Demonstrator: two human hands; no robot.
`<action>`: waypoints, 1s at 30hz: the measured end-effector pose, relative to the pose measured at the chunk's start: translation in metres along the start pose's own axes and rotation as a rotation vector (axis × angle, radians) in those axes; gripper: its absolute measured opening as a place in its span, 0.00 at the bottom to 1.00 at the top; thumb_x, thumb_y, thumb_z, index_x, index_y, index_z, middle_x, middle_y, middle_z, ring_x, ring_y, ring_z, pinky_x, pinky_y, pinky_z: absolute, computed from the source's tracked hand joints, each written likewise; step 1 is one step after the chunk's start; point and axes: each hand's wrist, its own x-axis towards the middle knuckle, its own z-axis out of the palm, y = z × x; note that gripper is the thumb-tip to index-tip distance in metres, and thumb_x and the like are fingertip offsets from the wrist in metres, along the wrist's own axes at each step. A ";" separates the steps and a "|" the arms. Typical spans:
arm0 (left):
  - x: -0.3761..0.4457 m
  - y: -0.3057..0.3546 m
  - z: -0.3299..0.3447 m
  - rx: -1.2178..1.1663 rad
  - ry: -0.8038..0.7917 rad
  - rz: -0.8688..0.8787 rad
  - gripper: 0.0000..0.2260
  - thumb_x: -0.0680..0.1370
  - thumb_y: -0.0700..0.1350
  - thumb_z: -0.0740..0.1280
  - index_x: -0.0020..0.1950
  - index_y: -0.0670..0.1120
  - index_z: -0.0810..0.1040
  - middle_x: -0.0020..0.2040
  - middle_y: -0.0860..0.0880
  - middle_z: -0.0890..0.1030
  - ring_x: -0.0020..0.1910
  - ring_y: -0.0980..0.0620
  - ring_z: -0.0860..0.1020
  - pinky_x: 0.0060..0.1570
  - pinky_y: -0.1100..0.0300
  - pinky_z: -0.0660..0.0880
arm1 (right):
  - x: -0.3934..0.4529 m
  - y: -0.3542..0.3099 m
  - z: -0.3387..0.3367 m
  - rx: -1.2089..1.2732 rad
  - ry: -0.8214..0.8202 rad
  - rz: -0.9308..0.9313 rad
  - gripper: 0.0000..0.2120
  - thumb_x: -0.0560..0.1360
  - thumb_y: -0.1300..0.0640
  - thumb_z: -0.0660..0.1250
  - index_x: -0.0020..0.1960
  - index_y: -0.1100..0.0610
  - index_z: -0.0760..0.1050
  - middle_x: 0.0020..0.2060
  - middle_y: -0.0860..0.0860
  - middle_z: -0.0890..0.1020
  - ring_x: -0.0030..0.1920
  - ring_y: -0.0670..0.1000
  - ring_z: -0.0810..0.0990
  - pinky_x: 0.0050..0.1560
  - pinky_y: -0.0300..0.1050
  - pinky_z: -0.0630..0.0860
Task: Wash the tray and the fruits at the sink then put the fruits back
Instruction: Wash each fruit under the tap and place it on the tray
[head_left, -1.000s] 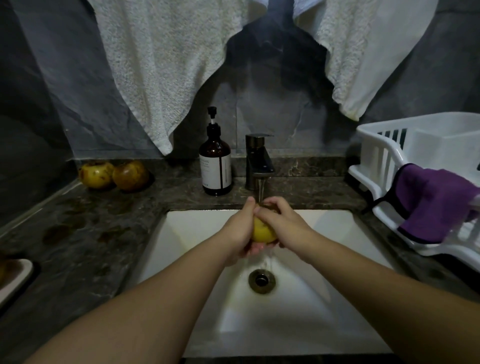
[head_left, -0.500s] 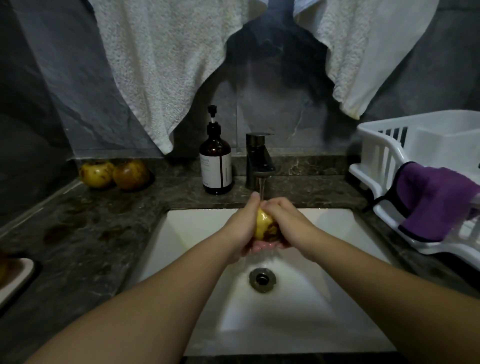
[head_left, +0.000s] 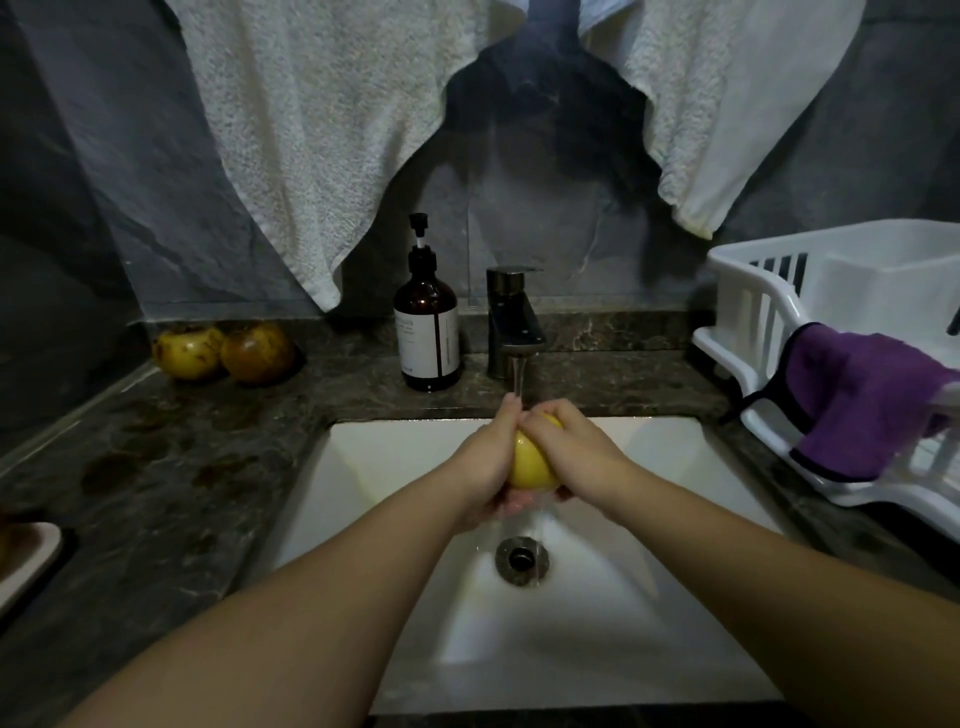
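Hands: left hand (head_left: 485, 457) and right hand (head_left: 576, 457) cup round yellow fruit (head_left: 530, 462) under tap stream
Surface: dark marble countertop (head_left: 171, 467), white rectangular sink (head_left: 395, 457)
Wall: grey, white towels (head_left: 322, 130) hanging

A round yellow fruit (head_left: 530, 464) is held over the white sink (head_left: 384, 457), under the running water, wet and shiny; two more fruits (head_left: 224, 352), yellow and brown with dark spots, sit touching at the worktop's back left corner; a pale tray (head_left: 28, 558) pokes in at the worktop's left edge.

Tray (head_left: 26, 558) cut off at left edge; bottle label (head_left: 426, 338) unreadable.
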 end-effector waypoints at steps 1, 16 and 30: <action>0.002 0.001 0.000 0.024 0.052 0.043 0.28 0.81 0.73 0.51 0.62 0.54 0.76 0.47 0.43 0.82 0.36 0.47 0.83 0.33 0.58 0.77 | 0.000 0.000 0.000 0.013 -0.004 -0.009 0.17 0.79 0.33 0.60 0.61 0.43 0.71 0.54 0.52 0.79 0.51 0.55 0.82 0.45 0.56 0.84; 0.007 0.001 -0.003 -0.093 0.032 -0.008 0.31 0.80 0.74 0.53 0.67 0.52 0.73 0.44 0.44 0.82 0.34 0.49 0.80 0.34 0.58 0.76 | 0.002 0.001 0.002 0.117 -0.009 -0.031 0.25 0.77 0.33 0.64 0.68 0.43 0.66 0.56 0.53 0.79 0.46 0.54 0.85 0.35 0.45 0.79; 0.006 0.002 -0.003 0.087 0.124 0.091 0.30 0.79 0.74 0.53 0.65 0.53 0.76 0.56 0.40 0.83 0.48 0.42 0.84 0.43 0.52 0.80 | 0.007 0.007 -0.003 0.093 -0.073 -0.063 0.18 0.77 0.29 0.61 0.57 0.41 0.72 0.50 0.55 0.82 0.34 0.50 0.84 0.28 0.41 0.75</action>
